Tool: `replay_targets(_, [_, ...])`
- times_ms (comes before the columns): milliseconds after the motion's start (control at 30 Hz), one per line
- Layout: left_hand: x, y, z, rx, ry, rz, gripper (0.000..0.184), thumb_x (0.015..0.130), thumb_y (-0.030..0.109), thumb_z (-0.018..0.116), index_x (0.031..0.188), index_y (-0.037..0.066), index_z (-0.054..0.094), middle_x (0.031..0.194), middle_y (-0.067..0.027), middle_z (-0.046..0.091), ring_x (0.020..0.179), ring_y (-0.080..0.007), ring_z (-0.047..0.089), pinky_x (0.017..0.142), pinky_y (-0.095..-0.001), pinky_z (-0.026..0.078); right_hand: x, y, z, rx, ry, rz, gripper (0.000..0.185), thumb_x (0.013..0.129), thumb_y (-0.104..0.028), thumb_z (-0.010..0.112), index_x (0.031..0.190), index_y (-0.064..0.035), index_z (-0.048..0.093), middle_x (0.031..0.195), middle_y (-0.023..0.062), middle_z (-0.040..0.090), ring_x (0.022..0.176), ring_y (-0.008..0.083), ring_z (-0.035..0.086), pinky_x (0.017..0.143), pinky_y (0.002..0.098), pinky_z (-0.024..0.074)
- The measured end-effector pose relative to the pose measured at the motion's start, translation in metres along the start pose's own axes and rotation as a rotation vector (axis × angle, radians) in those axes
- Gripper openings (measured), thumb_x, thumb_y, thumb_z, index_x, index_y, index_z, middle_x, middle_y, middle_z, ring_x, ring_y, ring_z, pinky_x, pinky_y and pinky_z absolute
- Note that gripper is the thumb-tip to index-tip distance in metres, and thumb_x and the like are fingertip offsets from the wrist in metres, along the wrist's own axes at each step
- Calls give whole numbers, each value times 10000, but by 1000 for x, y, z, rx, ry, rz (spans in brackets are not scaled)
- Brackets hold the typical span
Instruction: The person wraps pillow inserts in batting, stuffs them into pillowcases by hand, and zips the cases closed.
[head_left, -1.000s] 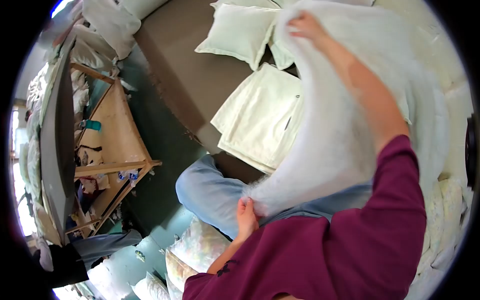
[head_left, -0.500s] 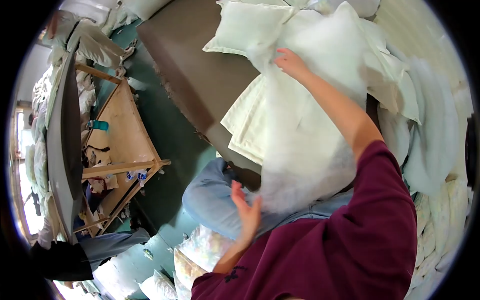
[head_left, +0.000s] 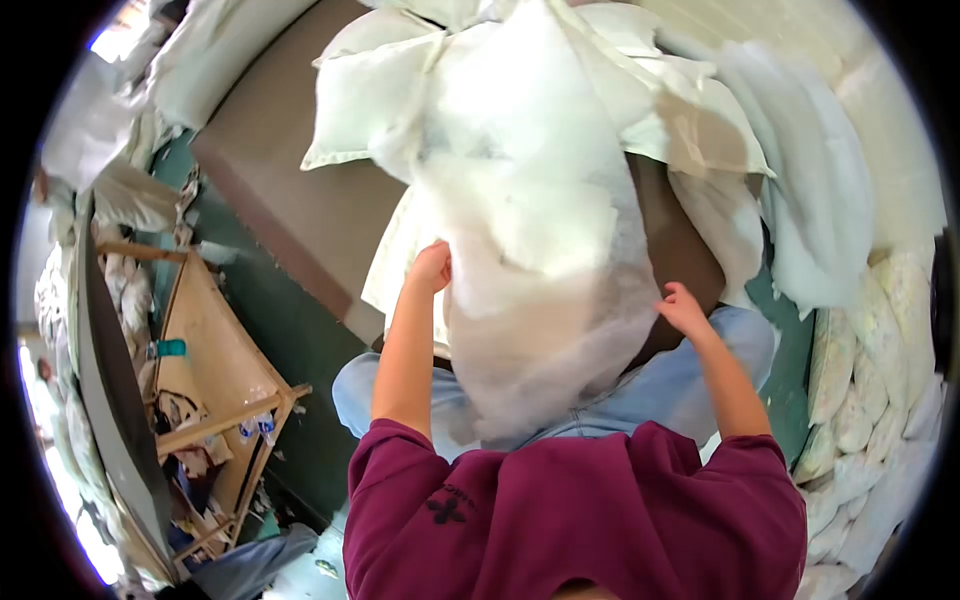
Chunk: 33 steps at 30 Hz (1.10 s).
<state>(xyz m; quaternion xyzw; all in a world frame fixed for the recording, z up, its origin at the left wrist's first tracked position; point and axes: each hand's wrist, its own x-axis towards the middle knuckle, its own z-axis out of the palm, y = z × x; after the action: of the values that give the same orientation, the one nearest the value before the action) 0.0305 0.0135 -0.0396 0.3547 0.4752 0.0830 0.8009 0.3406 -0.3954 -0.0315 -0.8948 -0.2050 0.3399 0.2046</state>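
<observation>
The sheet (head_left: 530, 340) is fluffy, matt, partly translucent fibre. The pillow (head_left: 370, 105) has a smooth, matt cloth cover. The frame (head_left: 220, 425) is bare wood.

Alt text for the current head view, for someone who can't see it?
A left hand and right hand are at opposite edges of a fluffy white sheet. White pillows lie around its far end; a wooden frame is off to the left.

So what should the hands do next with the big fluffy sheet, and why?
Perhaps draw both sides of the sheet gently inward: the left hand is at its left edge and the right hand at its right, so both seem well placed. Its near end lies loosely over the jeans.
</observation>
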Motion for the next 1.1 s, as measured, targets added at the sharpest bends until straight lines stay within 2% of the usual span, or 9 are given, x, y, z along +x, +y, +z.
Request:
replay_targets(100, [5,10,39,-339,-383,10,306,987,174,478,1230,0,542,1109,-114,644,1035,-194,623,878,-319,520,-21,-5,6,444,-344,302,509,812,-255,703,1244,-39,543,1027,78,657,917,179,629,782,322,500])
replay_targets(500, [-15,44,-34,154,54,176,298,941,159,573,1219,52,554,1114,-61,651,964,-205,654,752,-399,568,-26,-8,-30,1392,-311,-34,161,815,-45,614,975,-62,601,963,35,664,896,161,633,827,322,513])
replay_targets(533, [-22,54,-37,258,152,214,216,915,142,607,1110,55,579,942,-36,676,750,-157,663,568,-316,557,-23,-4,-38,1308,-305,-38,121,818,-47,613,933,-76,590,931,28,658,869,156,630,798,317,514])
replay_targets(733, [-16,90,-88,705,623,445,242,864,177,678,1002,24,551,800,-75,640,590,-152,615,453,-280,466,-19,14,-49,248,63,-110,91,796,-116,646,768,-86,565,793,69,648,749,229,620,693,343,505])
replay_targets(833, [-19,72,-69,992,751,427,397,851,269,699,1069,-17,530,868,-134,646,705,-240,652,566,-347,509,-39,-9,-40,-326,116,-109,159,766,-175,680,742,-64,570,782,115,642,761,301,616,695,402,500])
replay_targets(867, [-16,58,-68,1076,770,469,560,843,353,697,1160,-56,482,1046,-217,613,940,-348,630,780,-433,505,-43,-15,-38,-404,27,-80,178,758,-195,688,745,-56,576,792,126,640,772,320,615,702,420,499])
replay_targets(967, [-47,12,-38,1098,997,892,662,837,392,692,1230,-77,440,1171,-259,547,1087,-411,542,926,-467,432,-56,-43,-42,-559,50,-95,243,769,-279,693,875,-71,625,923,126,646,908,319,621,771,439,501])
replay_targets(1033, [-93,-12,-17,1097,1007,824,634,863,412,645,1225,-65,436,1228,-283,486,1083,-431,519,925,-465,429,-65,-59,-45,-588,317,-237,294,779,-311,686,960,-85,633,996,117,643,970,308,612,809,423,501])
replay_targets(1100, [-121,-43,-24,1126,864,437,541,899,445,573,1176,-13,494,1124,-257,550,1006,-424,554,867,-477,454,-67,-69,-47,-446,143,-419,319,784,-316,684,1008,-98,620,1023,103,638,998,299,602,823,423,496])
